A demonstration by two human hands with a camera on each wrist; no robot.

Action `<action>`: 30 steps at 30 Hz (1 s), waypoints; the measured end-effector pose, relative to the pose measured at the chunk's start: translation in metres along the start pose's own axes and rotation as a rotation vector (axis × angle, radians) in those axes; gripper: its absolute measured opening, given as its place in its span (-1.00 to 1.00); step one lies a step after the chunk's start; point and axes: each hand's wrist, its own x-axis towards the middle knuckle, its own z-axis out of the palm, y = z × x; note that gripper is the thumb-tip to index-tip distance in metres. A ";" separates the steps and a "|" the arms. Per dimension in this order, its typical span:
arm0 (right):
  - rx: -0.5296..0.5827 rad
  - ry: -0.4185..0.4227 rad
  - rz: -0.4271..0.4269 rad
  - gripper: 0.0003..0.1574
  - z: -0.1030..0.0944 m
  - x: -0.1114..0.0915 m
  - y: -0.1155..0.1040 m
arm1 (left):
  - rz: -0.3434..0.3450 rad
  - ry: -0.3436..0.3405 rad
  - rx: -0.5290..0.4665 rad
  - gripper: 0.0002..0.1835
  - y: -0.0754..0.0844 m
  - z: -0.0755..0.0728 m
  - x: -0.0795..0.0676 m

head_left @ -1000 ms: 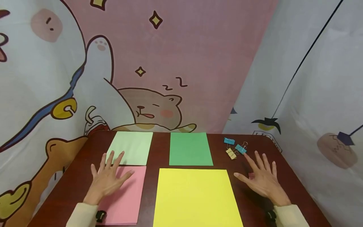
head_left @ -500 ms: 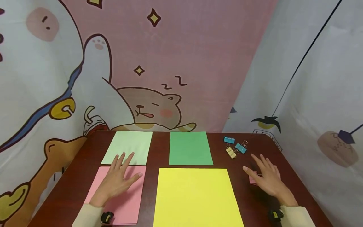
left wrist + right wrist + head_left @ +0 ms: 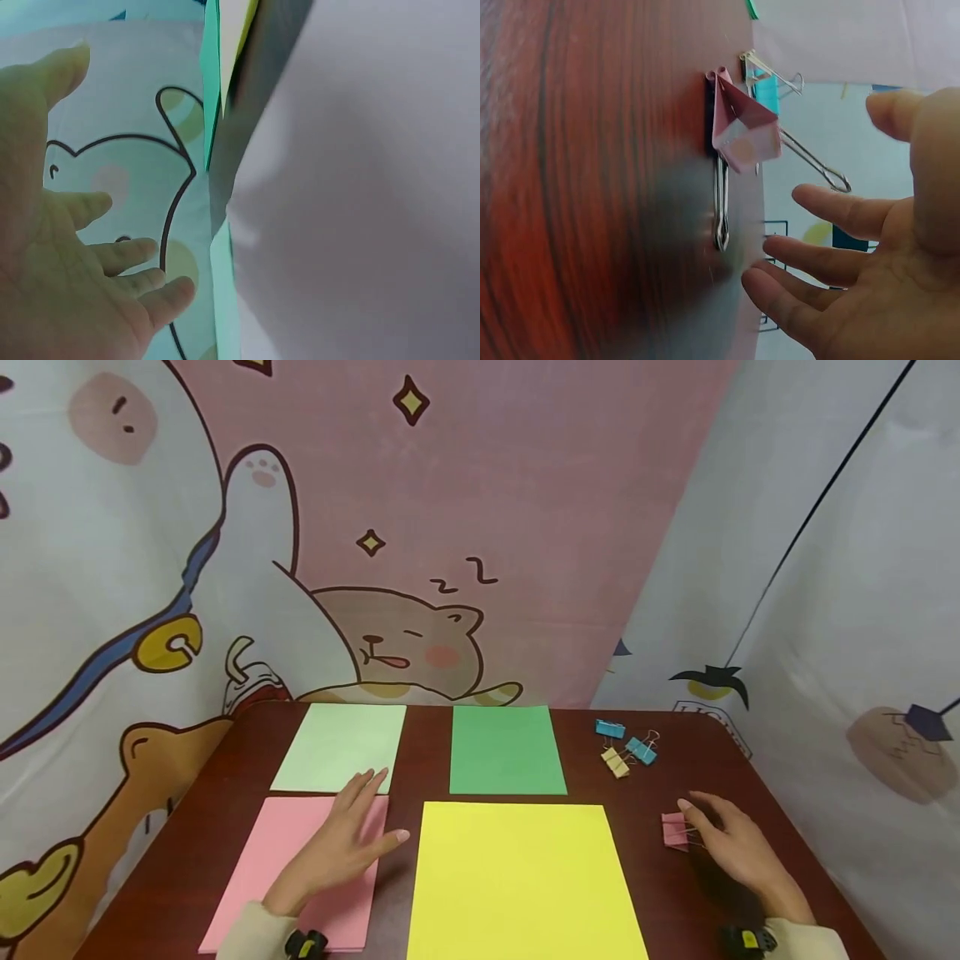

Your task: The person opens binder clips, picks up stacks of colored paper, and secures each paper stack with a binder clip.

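Observation:
Above the pink paper stack hovers my left hand, fingers spread and holding nothing. In the left wrist view its fingers extend over the paper's edge. My right hand is beside a pink binder clip on the table's right side. In the right wrist view that clip rests on the wood with one wire handle raised toward my fingers; a gap separates them. The thumb stands apart from the other fingers, and nothing is between them.
A large yellow sheet lies at the centre front. Behind it are a green sheet and a pale green sheet. Blue clips and a cream clip sit at the back right. A printed cloth hangs behind the table.
My left hand has moved right and slightly nearer over the pink paper. My right hand has moved right and nearer, so the pink clip it partly covered now shows to its left.

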 end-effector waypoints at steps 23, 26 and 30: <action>-0.095 0.062 -0.005 -0.13 -0.003 -0.010 0.008 | 0.075 -0.298 -0.032 -0.05 0.028 0.038 0.006; -0.107 0.061 -0.019 -0.15 -0.003 -0.010 0.009 | 0.094 -0.326 0.021 -0.08 0.031 0.041 0.007; -0.106 0.069 -0.032 -0.17 -0.001 -0.010 0.009 | 0.074 -0.367 0.083 -0.11 0.034 0.043 0.006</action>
